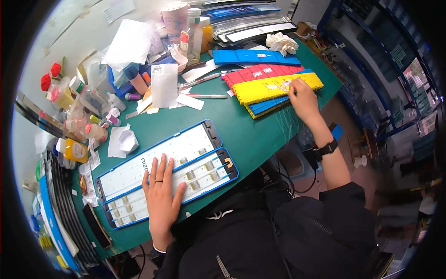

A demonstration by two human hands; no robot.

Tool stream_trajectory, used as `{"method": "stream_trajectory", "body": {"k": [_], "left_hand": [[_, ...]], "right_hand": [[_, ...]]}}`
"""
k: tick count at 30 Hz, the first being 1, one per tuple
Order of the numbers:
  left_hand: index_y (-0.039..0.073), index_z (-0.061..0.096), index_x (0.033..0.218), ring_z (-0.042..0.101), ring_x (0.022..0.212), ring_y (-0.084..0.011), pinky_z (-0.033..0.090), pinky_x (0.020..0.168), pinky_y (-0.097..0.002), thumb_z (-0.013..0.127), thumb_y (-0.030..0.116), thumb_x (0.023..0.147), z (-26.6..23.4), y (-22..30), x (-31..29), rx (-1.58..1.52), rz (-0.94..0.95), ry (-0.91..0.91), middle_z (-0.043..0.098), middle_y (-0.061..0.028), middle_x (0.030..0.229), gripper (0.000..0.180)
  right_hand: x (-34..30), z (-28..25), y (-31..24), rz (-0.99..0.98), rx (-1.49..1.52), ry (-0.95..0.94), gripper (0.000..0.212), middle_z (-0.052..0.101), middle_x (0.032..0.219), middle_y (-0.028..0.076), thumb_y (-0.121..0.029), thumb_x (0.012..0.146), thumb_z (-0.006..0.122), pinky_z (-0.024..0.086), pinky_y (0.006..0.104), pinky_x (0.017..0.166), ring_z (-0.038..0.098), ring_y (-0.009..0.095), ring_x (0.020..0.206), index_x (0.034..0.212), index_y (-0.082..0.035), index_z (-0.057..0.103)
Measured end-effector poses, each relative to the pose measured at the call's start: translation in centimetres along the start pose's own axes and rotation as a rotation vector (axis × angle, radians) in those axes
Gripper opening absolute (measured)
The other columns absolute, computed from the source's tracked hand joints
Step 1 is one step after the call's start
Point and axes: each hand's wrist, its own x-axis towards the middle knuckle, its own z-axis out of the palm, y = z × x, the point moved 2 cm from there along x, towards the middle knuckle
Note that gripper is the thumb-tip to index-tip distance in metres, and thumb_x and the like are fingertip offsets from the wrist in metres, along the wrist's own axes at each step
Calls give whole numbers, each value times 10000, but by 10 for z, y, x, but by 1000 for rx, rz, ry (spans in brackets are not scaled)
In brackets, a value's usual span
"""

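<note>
My left hand [162,195] lies open, fingers spread, on a blue-rimmed flat case [134,167] with a white inside and clear compartments. Small yellowish pieces [190,175] sit in several of its slots. A yellow foam strip [260,89] with notched edges rests at the right of the table, on top of a red strip [241,74] and blue ones. Over the yellow strip's right part, my right hand [304,100] is closed in a pinch. What its fingertips hold is too small to make out. Thin pale threads [289,122] trail below the strips, near that hand.
The green table [186,116] has bottles [88,100], papers [165,86] and a pen [206,96] crowded along its back and left. Another blue strip [255,57] and a crumpled tissue [282,44] lie beyond the red strip. A dark cable [306,188] hangs off the near side.
</note>
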Motion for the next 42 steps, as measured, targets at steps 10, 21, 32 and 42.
{"method": "stream_trajectory", "body": {"k": [10, 21, 32, 42], "left_hand": [[-25, 425, 1459, 457, 1390, -360, 322, 1153, -429, 715, 68, 813, -44, 19, 6, -680, 124, 155, 480, -206, 1496, 714], [-62, 300, 1495, 336, 1453, -381, 205, 1211, -529, 713, 264, 917, -34, 127, 26, -1226, 858, -586, 366, -247, 1538, 781], [45, 635, 1257, 579, 635, -216, 447, 595, -329, 635, 220, 994, -40, 81, 16, -1144, 556, -736, 602, -66, 742, 315], [31, 497, 898, 348, 552, -80, 349, 478, -228, 473, 314, 1076, -83, -51, -26, -1359, 4, 494, 430, 2, 719, 335]], "right_hand": [[-19, -153, -140, -811, 1163, -123, 149, 676, 1075, 228, -91, 962, 560, 378, 256, 490, 477, 123, 562, 880, 0, 645], [-51, -134, -228, -982, 1658, -612, 166, 617, 890, 170, 26, 831, 657, 351, 311, 422, 431, 220, 493, 925, -91, 729], [-34, -96, -207, -859, 1872, -238, 49, 657, 977, 170, -12, 881, 648, 354, 285, 450, 421, 181, 530, 907, -46, 626], [2, -59, -193, -323, 1345, -159, 251, 503, 1265, 182, -226, 1068, 437, 343, 203, 498, 427, 67, 662, 931, -24, 498]]}}
